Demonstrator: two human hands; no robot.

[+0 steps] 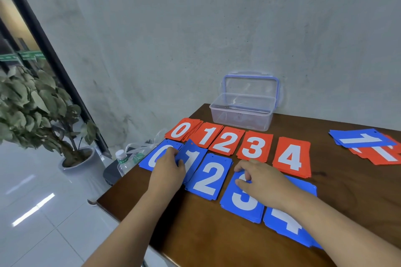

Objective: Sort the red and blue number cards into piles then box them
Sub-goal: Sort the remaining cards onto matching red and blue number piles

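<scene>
Sorting is nearing completion, left hand point(168, 169) gripping blue 1 pile point(193, 158), right hand point(260, 182) pinching blue 3 pile point(243, 202), mixed heap point(366, 145) unsorted, box point(238, 120) empty.

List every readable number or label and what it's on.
"0": red pile, blue pile
"1": red pile, blue pile left hand grips, blue card topping right heap
"2": red pile, blue pile
"3": red pile, blue pile under right hand
"4": red pile, blue pile
Too blurred: bottle label, green signs
</scene>
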